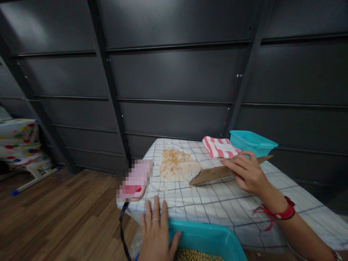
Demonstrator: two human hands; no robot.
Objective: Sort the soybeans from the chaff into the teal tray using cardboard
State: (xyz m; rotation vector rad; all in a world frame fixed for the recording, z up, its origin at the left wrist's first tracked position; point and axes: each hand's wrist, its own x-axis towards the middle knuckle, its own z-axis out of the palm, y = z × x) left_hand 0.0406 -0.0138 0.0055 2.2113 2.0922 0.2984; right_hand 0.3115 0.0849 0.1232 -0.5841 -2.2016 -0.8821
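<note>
My right hand [248,172] grips a strip of brown cardboard [210,175], its fingers over the upper edge. The strip's left end meets the tablecloth beside a spread of white grains [187,169] that look like rice. Yellow beans [174,156] lie mixed among the grains, mostly at the far left of the spread. At the near table edge my left hand [156,230] is open, fingers stretched forward. Its thumb lies over the left side of a teal tub [209,230], which holds more yellow beans [197,255]. The bottom of this tub is out of frame.
A pink phone [137,179], partly pixelated, lies at the left table edge with a black strap hanging down. Behind the cardboard are a folded red-and-white striped cloth [220,146] and a second teal tub [252,143]. A dark panelled wall [176,72] stands behind the table.
</note>
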